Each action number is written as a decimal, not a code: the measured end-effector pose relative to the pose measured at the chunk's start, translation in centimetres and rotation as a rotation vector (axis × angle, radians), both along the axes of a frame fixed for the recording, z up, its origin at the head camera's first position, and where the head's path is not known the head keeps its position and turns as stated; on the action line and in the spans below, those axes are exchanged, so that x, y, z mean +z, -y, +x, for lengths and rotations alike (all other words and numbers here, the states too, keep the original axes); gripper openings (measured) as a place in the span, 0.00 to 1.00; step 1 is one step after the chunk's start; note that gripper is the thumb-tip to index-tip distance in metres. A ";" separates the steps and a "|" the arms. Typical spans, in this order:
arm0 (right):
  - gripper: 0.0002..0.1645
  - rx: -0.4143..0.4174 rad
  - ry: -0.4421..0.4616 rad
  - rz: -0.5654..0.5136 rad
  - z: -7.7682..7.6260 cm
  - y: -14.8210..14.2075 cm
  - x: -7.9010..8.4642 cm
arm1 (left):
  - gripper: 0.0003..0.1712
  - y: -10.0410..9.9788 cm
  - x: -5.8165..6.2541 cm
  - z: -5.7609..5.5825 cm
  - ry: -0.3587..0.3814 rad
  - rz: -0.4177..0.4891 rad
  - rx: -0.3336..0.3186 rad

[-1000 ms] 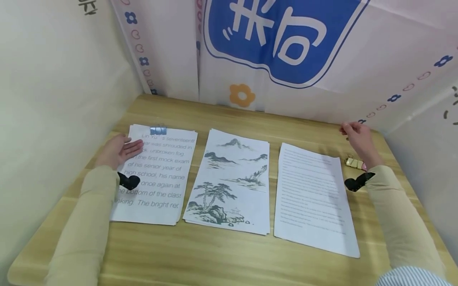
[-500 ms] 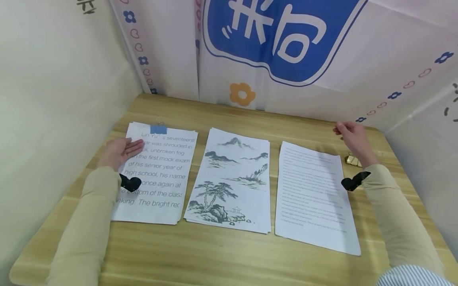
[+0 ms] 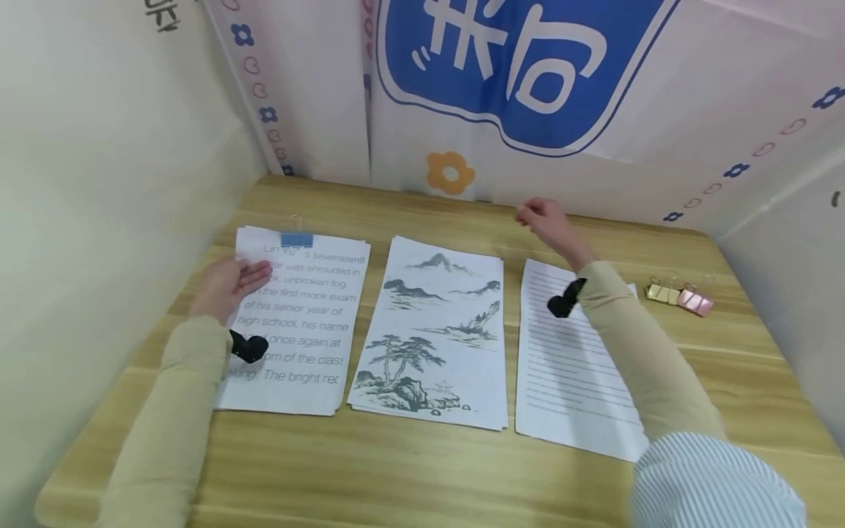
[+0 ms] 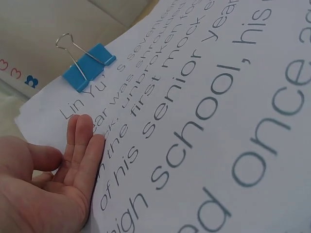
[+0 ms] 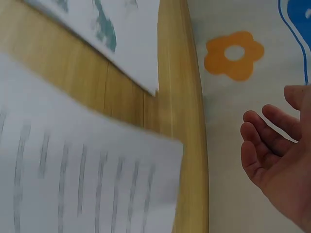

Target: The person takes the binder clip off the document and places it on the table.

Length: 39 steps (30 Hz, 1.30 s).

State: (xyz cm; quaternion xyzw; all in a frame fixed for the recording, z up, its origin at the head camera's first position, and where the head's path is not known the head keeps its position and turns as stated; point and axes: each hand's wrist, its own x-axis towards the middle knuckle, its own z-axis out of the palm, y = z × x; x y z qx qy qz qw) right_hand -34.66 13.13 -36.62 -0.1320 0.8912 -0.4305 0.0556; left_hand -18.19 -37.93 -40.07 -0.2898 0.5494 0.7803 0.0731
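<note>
My left hand [image 3: 226, 284] rests on the left edge of a paper stack [image 3: 290, 396] printed in large type. Its fingers [image 4: 85, 165] lie extended along the sheet. A blue binder clip [image 4: 90, 67] grips that stack's top edge, one wire handle raised. Above the top edge of the right-hand text sheets [image 3: 554, 411] hovers my right hand [image 3: 553, 229]. The right wrist view shows its fingers [image 5: 265, 138] loosely curled with nothing between them. Between the two text stacks lies a stack of sheets [image 3: 432, 330] with an ink landscape of mountains and pines.
A yellow binder clip [image 3: 662, 293] and a pink one [image 3: 695, 301] sit together on the wooden table [image 3: 409, 469], right of the text sheets. Behind the table hangs a white printed banner [image 3: 594, 183]; a pale wall [image 3: 119, 147] borders the left side.
My right hand has moved left from near the yellow and pink clips to above the right-hand sheets, uncovering both clips. My left hand stays on its stack.
</note>
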 end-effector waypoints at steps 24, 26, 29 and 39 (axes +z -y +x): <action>0.26 0.509 0.028 0.116 2.0 22.2 -2.2 | 0.15 -2.2 -1.0 1.4 -0.078 -0.037 0.015; 0.28 0.537 0.020 0.108 2.5 23.7 -2.3 | 0.16 -2.4 -1.1 1.4 -0.064 -0.038 0.028; 0.30 0.555 0.004 0.111 3.2 25.5 -2.3 | 0.25 -2.9 -1.1 1.3 -0.053 -0.048 0.037; 0.36 0.575 0.038 0.069 4.2 27.7 -1.8 | 0.14 -4.6 -1.4 0.2 -0.072 -0.080 0.054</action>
